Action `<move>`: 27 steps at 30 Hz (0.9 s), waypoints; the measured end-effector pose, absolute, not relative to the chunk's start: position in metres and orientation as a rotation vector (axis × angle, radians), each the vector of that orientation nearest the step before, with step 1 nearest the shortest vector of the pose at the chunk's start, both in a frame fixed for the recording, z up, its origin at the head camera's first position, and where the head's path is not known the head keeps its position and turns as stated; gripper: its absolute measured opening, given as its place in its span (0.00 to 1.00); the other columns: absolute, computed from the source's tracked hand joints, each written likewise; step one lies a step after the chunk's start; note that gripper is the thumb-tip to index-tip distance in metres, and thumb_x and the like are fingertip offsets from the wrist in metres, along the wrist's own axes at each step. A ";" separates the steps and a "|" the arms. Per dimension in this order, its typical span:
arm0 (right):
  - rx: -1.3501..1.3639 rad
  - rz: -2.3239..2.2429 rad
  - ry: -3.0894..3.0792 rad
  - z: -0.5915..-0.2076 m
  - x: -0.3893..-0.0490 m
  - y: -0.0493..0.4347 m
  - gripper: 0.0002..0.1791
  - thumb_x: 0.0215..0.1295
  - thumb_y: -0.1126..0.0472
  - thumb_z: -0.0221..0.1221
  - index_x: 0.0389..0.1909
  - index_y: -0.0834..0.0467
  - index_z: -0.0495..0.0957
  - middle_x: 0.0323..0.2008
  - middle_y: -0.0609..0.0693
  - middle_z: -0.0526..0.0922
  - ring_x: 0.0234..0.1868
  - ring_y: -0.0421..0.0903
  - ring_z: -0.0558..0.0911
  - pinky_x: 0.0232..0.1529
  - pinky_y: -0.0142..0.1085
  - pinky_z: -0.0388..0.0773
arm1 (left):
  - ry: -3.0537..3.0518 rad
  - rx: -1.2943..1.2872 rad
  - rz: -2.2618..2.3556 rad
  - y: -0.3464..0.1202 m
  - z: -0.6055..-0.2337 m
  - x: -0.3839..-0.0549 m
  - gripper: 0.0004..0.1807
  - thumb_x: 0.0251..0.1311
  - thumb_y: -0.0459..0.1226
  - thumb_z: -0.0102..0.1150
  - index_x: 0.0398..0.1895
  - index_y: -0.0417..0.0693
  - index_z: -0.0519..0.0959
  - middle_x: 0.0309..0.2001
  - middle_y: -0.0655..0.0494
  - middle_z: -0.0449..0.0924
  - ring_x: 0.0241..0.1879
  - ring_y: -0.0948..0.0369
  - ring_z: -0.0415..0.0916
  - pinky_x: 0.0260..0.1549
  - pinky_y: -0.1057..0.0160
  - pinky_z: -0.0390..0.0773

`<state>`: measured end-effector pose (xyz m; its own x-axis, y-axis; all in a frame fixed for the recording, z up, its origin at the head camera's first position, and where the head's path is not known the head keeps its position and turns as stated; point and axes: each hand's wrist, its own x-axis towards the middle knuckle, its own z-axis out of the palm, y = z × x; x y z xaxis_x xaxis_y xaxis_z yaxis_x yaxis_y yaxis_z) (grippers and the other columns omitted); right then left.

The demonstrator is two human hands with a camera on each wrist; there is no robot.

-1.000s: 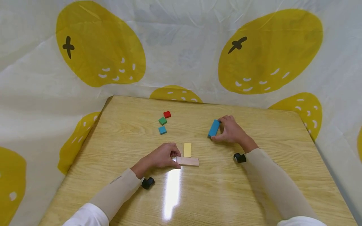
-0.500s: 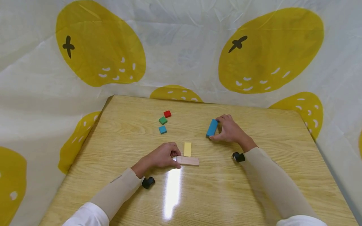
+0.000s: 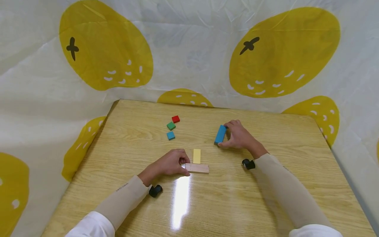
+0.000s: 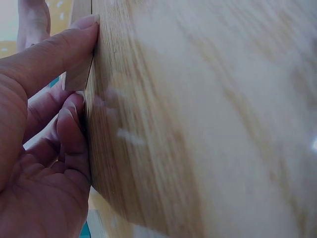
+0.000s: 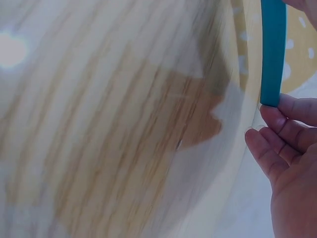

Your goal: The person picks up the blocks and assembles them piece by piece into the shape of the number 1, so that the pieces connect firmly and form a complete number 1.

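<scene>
My left hand (image 3: pixel 169 163) pinches the left end of a plain wooden block (image 3: pixel 197 168) lying flat, thumb on the near side and fingers on the far side. In the left wrist view this block (image 4: pixel 77 77) sits right on the tabletop. A yellow block (image 3: pixel 196 156) stretches away from its far edge, seemingly touching it. To the right and farther back, my right hand (image 3: pixel 240 135) grips a long blue block (image 3: pixel 220 134) by its two ends. The right wrist view shows the blue block (image 5: pixel 273 54) between thumb and fingers; whether it touches the table is unclear.
Three small square pieces, red (image 3: pixel 176 119), green (image 3: pixel 171 126) and blue (image 3: pixel 170 135), lie in a slanting row at the back left of the wooden table (image 3: pixel 142 121). Behind the table hangs a white cloth (image 3: pixel 189 49) with yellow fruit prints. Light glares near the left hand.
My right hand has shifted slightly left with the blue block, bringing it a little nearer the yellow block. The left hand keeps its hold on the plain wooden block.
</scene>
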<state>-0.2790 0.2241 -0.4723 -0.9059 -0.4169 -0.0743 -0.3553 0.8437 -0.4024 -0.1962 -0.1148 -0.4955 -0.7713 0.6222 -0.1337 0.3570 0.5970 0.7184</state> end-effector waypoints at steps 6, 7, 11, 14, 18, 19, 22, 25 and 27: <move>-0.621 -0.587 2.854 -0.473 -0.281 0.219 0.54 0.52 0.39 0.74 0.70 0.71 0.68 0.67 0.71 0.69 0.68 0.67 0.65 0.66 0.62 0.71 | 2.453 0.796 0.988 -0.115 -0.494 -0.197 0.17 0.50 0.46 0.83 0.40 0.50 0.88 0.36 0.62 0.77 0.37 0.65 0.71 0.40 0.69 0.74; -0.624 -0.584 2.855 -0.474 -0.282 0.219 0.54 0.52 0.40 0.75 0.70 0.71 0.68 0.67 0.70 0.70 0.68 0.67 0.65 0.66 0.62 0.71 | 2.453 0.796 0.989 -0.115 -0.494 -0.197 0.17 0.50 0.46 0.83 0.40 0.50 0.88 0.36 0.62 0.77 0.37 0.65 0.71 0.40 0.69 0.74; -0.640 -0.575 2.851 -0.473 -0.282 0.216 0.54 0.52 0.40 0.75 0.70 0.71 0.68 0.66 0.70 0.70 0.68 0.66 0.65 0.67 0.62 0.71 | 2.451 0.798 0.994 -0.115 -0.494 -0.196 0.17 0.50 0.46 0.83 0.40 0.50 0.88 0.36 0.62 0.76 0.37 0.65 0.71 0.39 0.69 0.74; -0.637 -0.563 2.847 -0.472 -0.282 0.214 0.54 0.52 0.40 0.75 0.71 0.70 0.67 0.67 0.70 0.70 0.69 0.67 0.64 0.67 0.62 0.70 | 2.450 0.802 0.994 -0.115 -0.495 -0.196 0.17 0.50 0.46 0.83 0.40 0.50 0.88 0.36 0.62 0.77 0.37 0.65 0.71 0.40 0.69 0.74; -0.644 -0.547 2.846 -0.470 -0.282 0.211 0.54 0.53 0.40 0.75 0.71 0.70 0.67 0.68 0.70 0.70 0.70 0.67 0.64 0.67 0.62 0.70 | 2.453 0.800 0.989 -0.115 -0.496 -0.196 0.17 0.50 0.46 0.83 0.40 0.50 0.88 0.36 0.62 0.76 0.37 0.65 0.71 0.40 0.69 0.73; -0.644 -0.544 2.846 -0.470 -0.282 0.210 0.54 0.53 0.40 0.75 0.71 0.70 0.67 0.68 0.70 0.70 0.70 0.67 0.64 0.67 0.62 0.70 | 2.455 0.799 0.987 -0.115 -0.496 -0.196 0.17 0.50 0.46 0.83 0.40 0.50 0.88 0.36 0.62 0.76 0.37 0.65 0.71 0.40 0.69 0.73; -0.647 -0.551 2.842 -0.470 -0.282 0.208 0.54 0.52 0.40 0.75 0.71 0.71 0.67 0.67 0.70 0.70 0.69 0.67 0.64 0.67 0.62 0.71 | 2.458 0.796 0.983 -0.115 -0.496 -0.196 0.17 0.50 0.46 0.83 0.40 0.50 0.88 0.36 0.62 0.76 0.37 0.65 0.71 0.40 0.68 0.73; -0.655 -0.558 2.842 -0.471 -0.282 0.206 0.54 0.51 0.40 0.75 0.70 0.71 0.68 0.66 0.69 0.71 0.69 0.66 0.64 0.67 0.61 0.72 | 2.457 0.795 0.980 -0.115 -0.494 -0.196 0.17 0.50 0.46 0.83 0.40 0.50 0.88 0.36 0.62 0.76 0.37 0.65 0.71 0.40 0.69 0.73; -0.663 -0.559 2.844 -0.471 -0.282 0.205 0.54 0.51 0.40 0.76 0.70 0.71 0.68 0.66 0.69 0.71 0.69 0.66 0.65 0.67 0.61 0.72 | 2.456 0.801 0.982 -0.114 -0.494 -0.195 0.17 0.50 0.46 0.83 0.40 0.50 0.88 0.36 0.62 0.76 0.37 0.65 0.71 0.40 0.68 0.73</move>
<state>-0.2820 0.2048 -0.4709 -0.8871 -0.4551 -0.0768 -0.3922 0.8310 -0.3943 -0.1954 -0.1144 -0.4938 -0.7673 0.6282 -0.1289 0.3661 0.5941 0.7163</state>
